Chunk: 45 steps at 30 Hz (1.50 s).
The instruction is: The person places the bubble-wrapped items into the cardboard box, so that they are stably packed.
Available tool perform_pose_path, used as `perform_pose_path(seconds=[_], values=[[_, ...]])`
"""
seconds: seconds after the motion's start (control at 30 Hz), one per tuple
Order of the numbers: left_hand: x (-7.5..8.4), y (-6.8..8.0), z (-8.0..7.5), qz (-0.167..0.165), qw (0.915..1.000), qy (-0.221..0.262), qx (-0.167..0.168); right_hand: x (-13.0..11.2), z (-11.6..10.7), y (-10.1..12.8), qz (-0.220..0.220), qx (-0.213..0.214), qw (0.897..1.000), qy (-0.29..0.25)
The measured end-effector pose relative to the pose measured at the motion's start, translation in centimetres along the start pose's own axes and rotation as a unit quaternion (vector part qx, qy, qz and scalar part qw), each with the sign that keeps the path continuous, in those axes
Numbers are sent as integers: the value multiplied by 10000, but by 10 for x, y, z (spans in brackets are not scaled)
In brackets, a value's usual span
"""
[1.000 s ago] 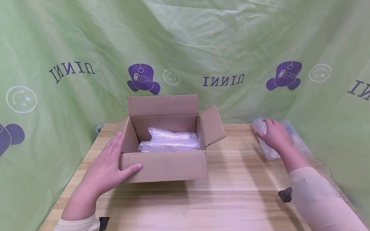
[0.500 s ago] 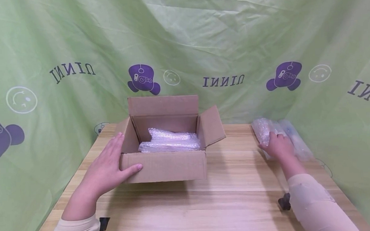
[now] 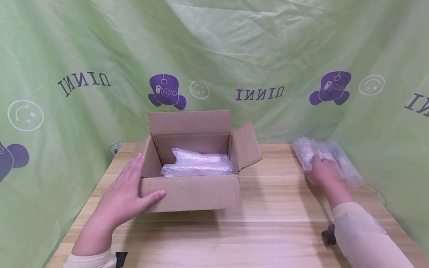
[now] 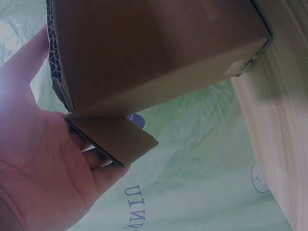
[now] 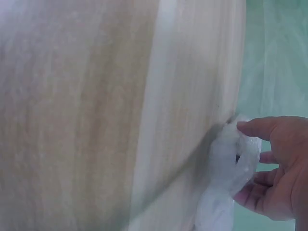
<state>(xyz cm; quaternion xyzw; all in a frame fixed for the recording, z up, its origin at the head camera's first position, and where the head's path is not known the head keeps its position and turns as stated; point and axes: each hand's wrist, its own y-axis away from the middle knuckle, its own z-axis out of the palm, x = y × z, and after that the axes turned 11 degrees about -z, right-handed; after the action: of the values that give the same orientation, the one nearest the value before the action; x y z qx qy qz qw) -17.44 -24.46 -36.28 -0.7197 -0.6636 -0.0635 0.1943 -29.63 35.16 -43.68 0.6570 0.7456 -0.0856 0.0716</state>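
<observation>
Long package of clear bubble wrap (image 3: 303, 148) lies well to the right of the open brown cardboard box (image 3: 186, 141), and the right hand (image 3: 325, 172) has its near end. The thumb is on the side toward the box and the bent fingers are on the other side, so the hand is clamped on this end; the hand covers part of it. Just beside it, farther from the box, lie a second long clear wrapped package (image 3: 324, 150) and then a third transparent wrapped package (image 3: 344, 161) with something bluish inside.

At the near left corner of the box is the left hand (image 3: 121, 196). Its fingers are extended along the left side, its thumb is apart from them and lies on the front cardboard flap (image 3: 199, 195); this hand touches the box without closing.

Inside the box, two shiny bubble-wrapped bundles (image 3: 198, 169) lie crosswise, one behind the other. The right cardboard flap (image 3: 247, 146) leans outward. Under the box is the light wooden table (image 3: 204, 237), and behind the box hangs the green cloth (image 3: 211, 39) with purple figures and mirrored letters.
</observation>
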Motion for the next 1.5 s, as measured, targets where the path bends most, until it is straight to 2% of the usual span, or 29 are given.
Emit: perform_pose_path(seconds=[0.2,0.63,0.87,1.1,1.5], values=[[1,0,-1,-7,10000,9,-29,0,-6,0,-116,44,9999,61],[0,0,0,19,10000,-16,26,-8,-31,-5,-335,95,9979,-548],[0,-1,0,15,10000,-7,33,-25,-51,-5,-615,178,9951,-755],[0,0,0,-11,10000,11,-8,-43,-75,-4,-928,343,9933,-596],[1,0,0,-10,10000,15,-41,-78,-117,-4,-1194,296,9893,-785]])
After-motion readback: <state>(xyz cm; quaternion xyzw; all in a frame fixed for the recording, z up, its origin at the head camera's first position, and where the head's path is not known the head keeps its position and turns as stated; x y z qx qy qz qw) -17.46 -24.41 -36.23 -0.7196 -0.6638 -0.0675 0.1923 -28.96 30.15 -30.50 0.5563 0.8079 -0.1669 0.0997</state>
